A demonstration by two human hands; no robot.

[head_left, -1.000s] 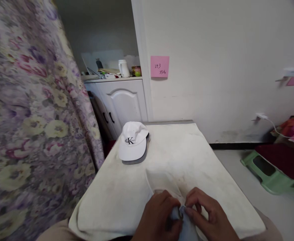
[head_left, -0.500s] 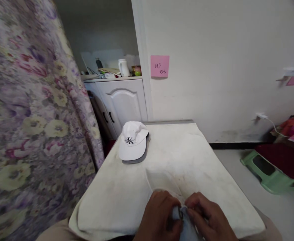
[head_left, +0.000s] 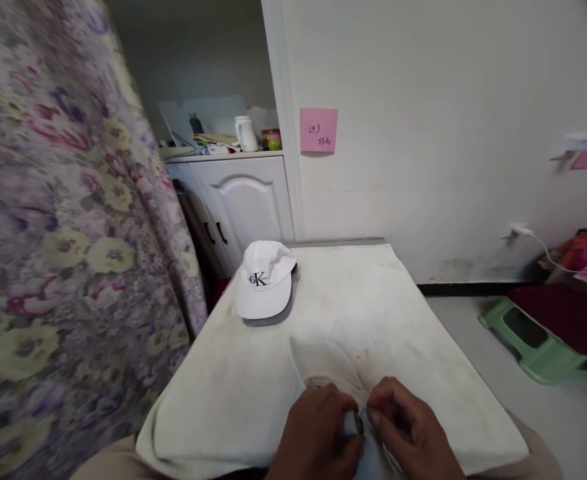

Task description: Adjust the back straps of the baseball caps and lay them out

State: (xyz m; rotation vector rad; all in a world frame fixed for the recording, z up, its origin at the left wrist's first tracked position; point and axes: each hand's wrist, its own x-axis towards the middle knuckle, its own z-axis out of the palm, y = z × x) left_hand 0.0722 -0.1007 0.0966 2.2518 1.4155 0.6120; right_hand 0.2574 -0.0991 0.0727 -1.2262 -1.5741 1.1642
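Observation:
At the near edge of the table, a second white cap [head_left: 323,359] lies between my hands with its brim pointing away from me. My left hand [head_left: 318,430] is closed on the cap's pale back part, beside a small dark metal buckle [head_left: 357,423]. Thumb and fingers of my right hand [head_left: 411,423] pinch the pale strap just right of the buckle. Much of this cap is hidden under my hands. Farther off at the left, a white cap [head_left: 266,280] with black letters and a grey underbrim rests upright.
Both caps lie on a white cloth-covered table [head_left: 353,287]. A floral curtain [head_left: 73,253] hangs on the left. Behind stands a white cabinet [head_left: 248,200] with a white jug [head_left: 246,133] on top. On the right is a green stool [head_left: 533,353] with a dark red top.
My right hand has shifted slightly left and up at the strap, its fingers drawn closer together. My left hand keeps its hold, and the lettered cap has not moved.

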